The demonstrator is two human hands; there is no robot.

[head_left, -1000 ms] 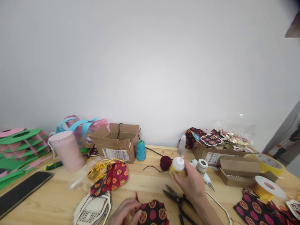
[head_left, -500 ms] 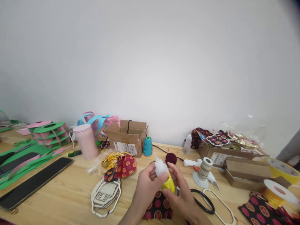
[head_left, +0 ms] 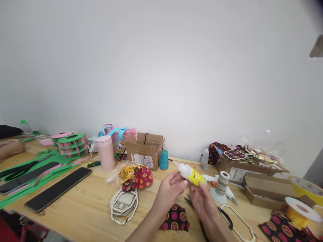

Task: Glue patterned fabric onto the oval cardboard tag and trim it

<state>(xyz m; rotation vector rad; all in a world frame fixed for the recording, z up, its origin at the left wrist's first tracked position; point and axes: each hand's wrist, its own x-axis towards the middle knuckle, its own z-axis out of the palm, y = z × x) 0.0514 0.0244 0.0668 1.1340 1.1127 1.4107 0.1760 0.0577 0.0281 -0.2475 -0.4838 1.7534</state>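
Observation:
A glue bottle (head_left: 195,176) with a yellow label and a pointed white nozzle is held above the table, lying nearly level with its tip to the left. My left hand (head_left: 173,188) has its fingers closed at the white shoulder end. Around the lower end, my right hand (head_left: 202,198) supports it with its fingertips. Below my hands a dark patterned cloth piece (head_left: 176,217) lies flat on the table. Black-handled scissors (head_left: 225,215) lie partly hidden under my right hand and forearm.
Left of my hands are wooden frames (head_left: 123,205), patterned fabric (head_left: 141,178) and a phone (head_left: 59,189). Behind stand a pink tumbler (head_left: 106,153), a cardboard box (head_left: 143,151) and blue thread (head_left: 164,159). A glue gun (head_left: 229,193) and ribbon spool (head_left: 223,183) sit right. Another person's hand (head_left: 11,148) is far left.
The glue bottle has tipped from steeply slanted to nearly level and risen slightly to the right with both hands. The view has turned left, and another person's hand now shows.

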